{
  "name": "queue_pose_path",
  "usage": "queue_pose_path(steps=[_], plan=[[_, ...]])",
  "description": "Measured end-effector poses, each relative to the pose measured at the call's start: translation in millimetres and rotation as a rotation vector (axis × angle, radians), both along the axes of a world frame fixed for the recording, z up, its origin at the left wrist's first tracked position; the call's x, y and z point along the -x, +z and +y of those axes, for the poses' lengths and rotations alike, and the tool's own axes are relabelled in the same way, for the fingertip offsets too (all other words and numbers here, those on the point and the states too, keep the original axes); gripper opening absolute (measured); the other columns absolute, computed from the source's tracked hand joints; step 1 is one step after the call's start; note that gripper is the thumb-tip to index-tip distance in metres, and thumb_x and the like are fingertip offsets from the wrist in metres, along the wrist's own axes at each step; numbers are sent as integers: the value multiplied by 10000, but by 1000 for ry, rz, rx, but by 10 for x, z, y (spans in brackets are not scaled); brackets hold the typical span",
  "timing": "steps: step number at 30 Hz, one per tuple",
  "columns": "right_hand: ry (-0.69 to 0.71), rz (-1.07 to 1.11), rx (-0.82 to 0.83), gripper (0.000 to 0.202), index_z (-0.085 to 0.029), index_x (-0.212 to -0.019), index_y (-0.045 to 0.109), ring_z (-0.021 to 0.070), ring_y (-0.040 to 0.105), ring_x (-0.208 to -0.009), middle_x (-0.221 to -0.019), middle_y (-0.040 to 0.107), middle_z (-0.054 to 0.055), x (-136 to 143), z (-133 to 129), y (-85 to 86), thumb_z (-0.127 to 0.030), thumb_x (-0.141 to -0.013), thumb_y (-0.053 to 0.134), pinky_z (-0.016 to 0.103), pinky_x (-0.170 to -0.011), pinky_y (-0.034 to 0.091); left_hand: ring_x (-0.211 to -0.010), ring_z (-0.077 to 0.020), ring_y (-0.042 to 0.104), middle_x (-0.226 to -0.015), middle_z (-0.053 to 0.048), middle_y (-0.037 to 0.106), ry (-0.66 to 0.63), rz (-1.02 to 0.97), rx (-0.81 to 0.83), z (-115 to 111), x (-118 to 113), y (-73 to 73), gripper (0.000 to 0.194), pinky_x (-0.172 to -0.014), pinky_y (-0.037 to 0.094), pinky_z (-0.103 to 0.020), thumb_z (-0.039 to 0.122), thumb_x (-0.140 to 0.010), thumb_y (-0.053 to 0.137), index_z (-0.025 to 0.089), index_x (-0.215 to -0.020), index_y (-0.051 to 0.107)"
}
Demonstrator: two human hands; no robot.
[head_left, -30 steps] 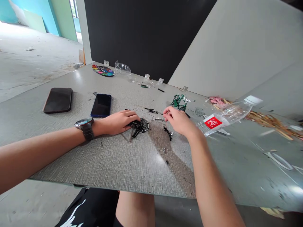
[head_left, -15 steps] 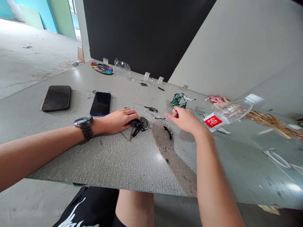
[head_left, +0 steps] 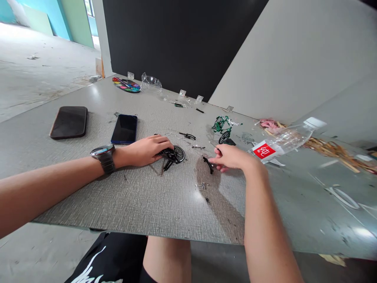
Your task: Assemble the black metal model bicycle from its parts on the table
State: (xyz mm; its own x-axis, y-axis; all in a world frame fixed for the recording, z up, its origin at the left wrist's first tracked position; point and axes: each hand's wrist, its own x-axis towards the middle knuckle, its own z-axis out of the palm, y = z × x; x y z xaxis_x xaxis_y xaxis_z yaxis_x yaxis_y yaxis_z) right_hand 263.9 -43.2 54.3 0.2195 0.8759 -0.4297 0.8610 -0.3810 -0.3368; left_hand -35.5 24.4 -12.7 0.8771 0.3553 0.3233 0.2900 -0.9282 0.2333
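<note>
left hand (head_left: 143,151) lies over the black model bike (head_left: 179,154) around mid table (head_left: 132,208), fingers bent across its frame. wheel sticks out on the right. can't tell if that hand is really closed on it or just pressing down, palm side hidden.

right hand (head_left: 234,156) is closed, thumb and index pinching a thin tool (head_left: 215,144), tip blurry. it has just dropped nearer the table's near edge, away from the green model bike (head_left: 218,125); that bike's front wheel now shows in full, so the hand seems done there for the moment. lower fingers are right at the curved black part (head_left: 209,166), touching or not is unclear.

green model bike stands upright toward the far edge, right of centre, small black block (head_left: 231,142) beside its front wheel. between the hands, further from the near edge: silver part (head_left: 198,147), then long black part (head_left: 187,136). small silver bits (head_left: 202,185) lie closer to the near edge. left and black bikes haven't shifted noticeably.

clear bottle (head_left: 264,151) on its side, right of the right hand. blue phone (head_left: 124,129) and dark phone (head_left: 70,122) toward the left edge. paint palette (head_left: 129,86) at the far left corner.
</note>
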Motion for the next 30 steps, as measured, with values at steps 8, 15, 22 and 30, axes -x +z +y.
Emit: queue_pose_path(steps=[8, 15, 22, 30], plan=[[248, -145, -209, 265, -237, -689, 422, 160, 587, -647, -736, 645, -2, 106, 75, -83, -155, -734, 671, 296, -600, 404, -1128, -250, 558, -1216, -115, 608, -11, -10, 9, -1, -3, 1, 323, -995, 452, -403, 138, -925, 528, 144, -1247, 542], [310, -205, -419, 182, -228, -709, 445, 178, 574, -728, -817, 657, 41, 118, 138, -148, -157, -820, 570, 316, -668, 398, -1114, -249, 562, -1215, -111, 609, -14, -12, 9, 10, -2, -10, 309, -988, 453, -408, 148, -929, 525, 152, -1238, 540], [448, -150, -696, 144, -228, -782, 435, 212, 581, -869, -927, 636, 88, 261, 294, -416, -142, -895, 415, 331, -745, 400, -1122, -248, 566, -1205, -110, 611, -8, -12, 7, 5, -5, -10, 323, -982, 451, -403, 139, -917, 525, 163, -1238, 544], [469, -101, -686, 203, -215, -1057, 573, 216, 568, -835, -907, 623, 78, 447, 396, -537, -259, -961, 400, 336, -776, 407, -1107, -250, 569, -1202, -111, 608, -15, -10, -11, 9, -4, -19, 319, -981, 455, -409, 131, -913, 517, 163, -1230, 539]])
